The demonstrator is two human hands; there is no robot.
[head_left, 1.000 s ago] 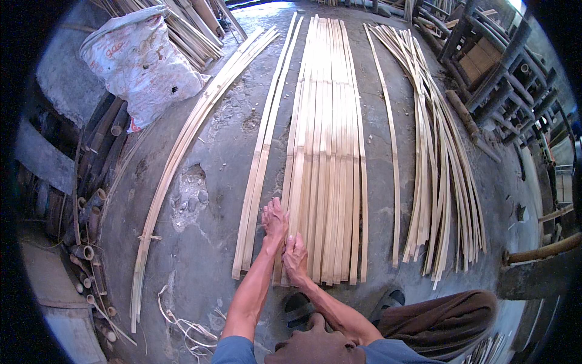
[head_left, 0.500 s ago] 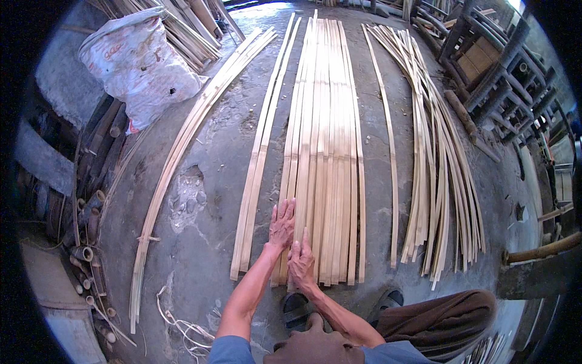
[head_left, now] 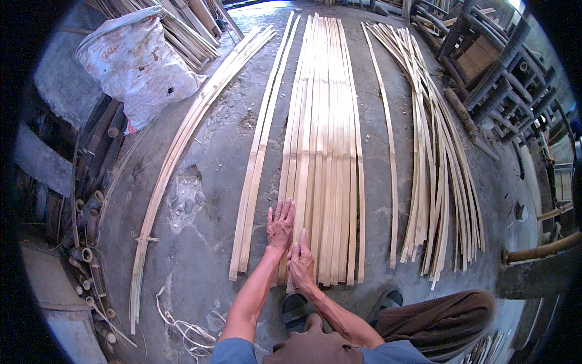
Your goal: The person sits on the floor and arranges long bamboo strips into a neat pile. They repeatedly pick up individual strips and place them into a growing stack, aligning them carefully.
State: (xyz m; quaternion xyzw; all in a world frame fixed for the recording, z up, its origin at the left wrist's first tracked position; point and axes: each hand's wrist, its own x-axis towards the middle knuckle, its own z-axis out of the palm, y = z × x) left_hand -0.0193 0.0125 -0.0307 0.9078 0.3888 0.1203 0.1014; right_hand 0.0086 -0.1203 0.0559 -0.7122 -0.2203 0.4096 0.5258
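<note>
A row of long pale bamboo strips (head_left: pixel 330 206) lies side by side on the floor in front of me. Flat on the left edge of this row rests my left hand (head_left: pixel 280 230), its fingers stretched out and slightly apart. Just right of it, my right hand (head_left: pixel 301 267) is closed around the near part of one strip, index finger pointing along it. That strip's near end sticks out a little past its neighbours, close to my sandal (head_left: pixel 297 310). The palm side of the right hand is hidden.
Two separate strips (head_left: pixel 251 200) lie to the left, with a tied bundle (head_left: pixel 163 188) beyond. On the right are a single strip (head_left: pixel 388 151) and a loose fanned pile (head_left: pixel 436 176). A white sack (head_left: pixel 136 67), cut bamboo poles (head_left: pixel 91 252) and a dark rack (head_left: pixel 497 91) line the sides.
My left hand has shifted slightly left, and its fingers are a little more spread. The right hand stays in nearly the same place on the strip.
</note>
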